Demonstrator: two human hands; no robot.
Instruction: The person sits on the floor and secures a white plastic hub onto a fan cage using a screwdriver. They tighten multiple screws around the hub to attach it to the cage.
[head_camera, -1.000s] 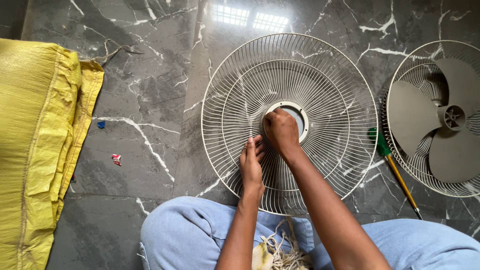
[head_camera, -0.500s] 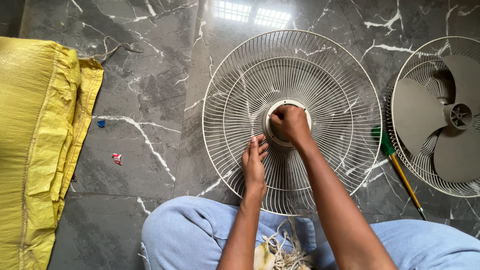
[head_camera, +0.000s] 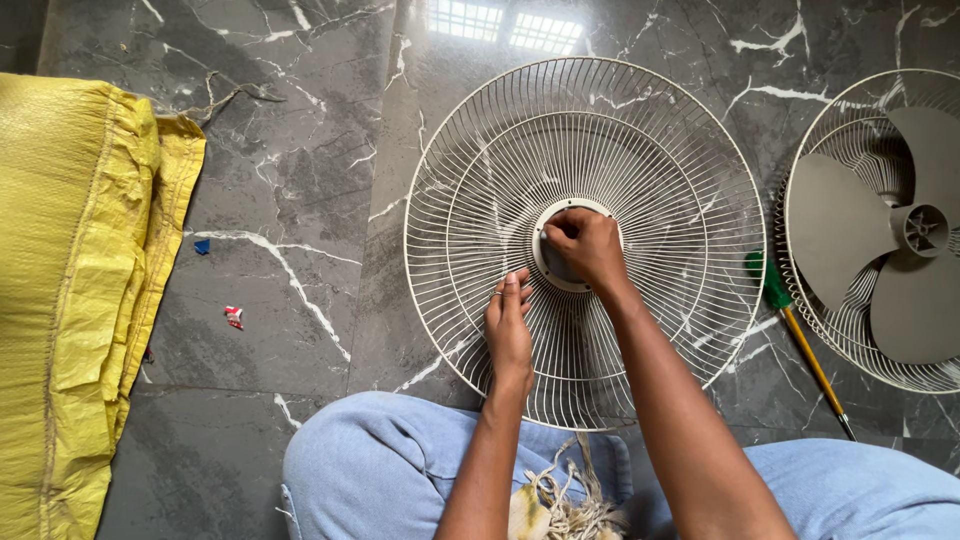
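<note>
the right hand (head_camera: 585, 248) has slid onto the fan guard (head_camera: 585, 240)'s centre ring, clenched there; beside it, the left hand (head_camera: 508, 325) lies flat, released, steadying the wires.

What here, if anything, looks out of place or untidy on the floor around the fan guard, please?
A few things. Small red and blue scraps lie loose on the marble floor left of the wire fan guard. A screwdriver lies partly under its right rim, and frayed string sits bunched between the knees.

Dark grey marble floor (head_camera: 300, 120) with white veins, mirroring a bright window (head_camera: 505, 28).
</note>
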